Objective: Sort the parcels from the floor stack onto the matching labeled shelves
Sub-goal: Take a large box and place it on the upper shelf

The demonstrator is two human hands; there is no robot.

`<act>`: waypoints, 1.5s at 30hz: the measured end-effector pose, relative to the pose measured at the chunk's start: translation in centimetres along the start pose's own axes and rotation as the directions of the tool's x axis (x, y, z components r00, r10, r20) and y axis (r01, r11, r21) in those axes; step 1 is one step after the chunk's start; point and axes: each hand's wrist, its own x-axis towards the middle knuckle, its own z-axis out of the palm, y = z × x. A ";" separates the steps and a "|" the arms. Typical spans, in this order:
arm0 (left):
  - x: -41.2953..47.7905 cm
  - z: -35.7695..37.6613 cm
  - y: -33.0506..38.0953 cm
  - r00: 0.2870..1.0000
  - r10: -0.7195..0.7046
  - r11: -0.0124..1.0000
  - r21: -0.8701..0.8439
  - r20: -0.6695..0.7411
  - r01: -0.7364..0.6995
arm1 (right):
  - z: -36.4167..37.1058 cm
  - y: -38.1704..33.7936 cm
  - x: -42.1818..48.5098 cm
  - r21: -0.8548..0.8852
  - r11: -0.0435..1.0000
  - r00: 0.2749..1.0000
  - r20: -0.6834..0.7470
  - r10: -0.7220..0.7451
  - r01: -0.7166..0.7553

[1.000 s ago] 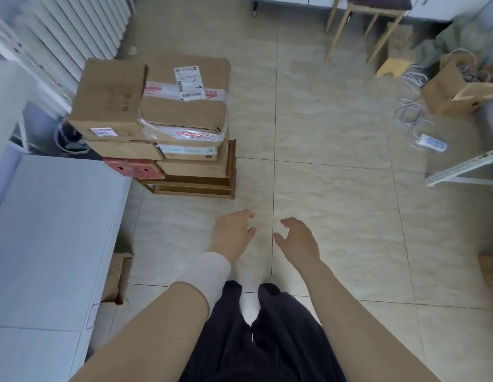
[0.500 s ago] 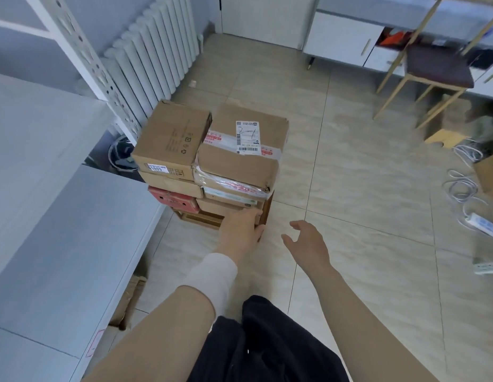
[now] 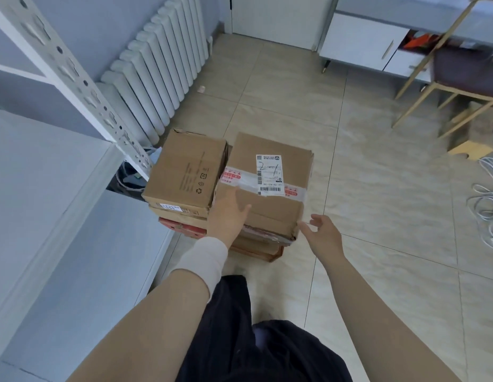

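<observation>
A stack of cardboard parcels stands on the tiled floor in front of me. Its top right parcel (image 3: 275, 172) is brown, with clear and red tape and a white shipping label. Beside it on the left sits a plain brown parcel (image 3: 184, 172), above a red box (image 3: 182, 226). My left hand (image 3: 229, 213) lies with relaxed fingers on the near left part of the labelled parcel. Just off that parcel's near right corner hovers my right hand (image 3: 322, 232), fingers loosely spread and holding nothing.
A grey shelf board (image 3: 83, 271) and a perforated white shelf post (image 3: 74, 78) stand at the left. A white radiator (image 3: 162, 73) lines the wall behind the stack. A chair (image 3: 460, 78), a white cabinet (image 3: 363, 42) and loose cables (image 3: 487, 199) lie to the right.
I have moved closer to the stack. My left hand rose from the stack's lower front onto the top labelled parcel, and my right hand came up to its right corner.
</observation>
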 end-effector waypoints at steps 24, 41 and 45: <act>13.3 0.8 -3.3 0.974 -0.214 0.939 -0.260 0.069 0.225 | 6.3 0.4 11.1 0.379 0.841 0.919 0.085 0.384 -0.387; 12.4 0.6 -1.0 0.993 -0.114 0.958 -0.269 -0.031 0.102 | 3.7 -0.2 6.9 0.565 0.797 0.942 -0.097 0.320 -0.212; 10.7 1.0 1.3 1.000 0.013 0.948 -0.319 0.015 -0.007 | 1.8 0.9 4.3 0.611 0.774 0.908 -0.213 0.361 -0.164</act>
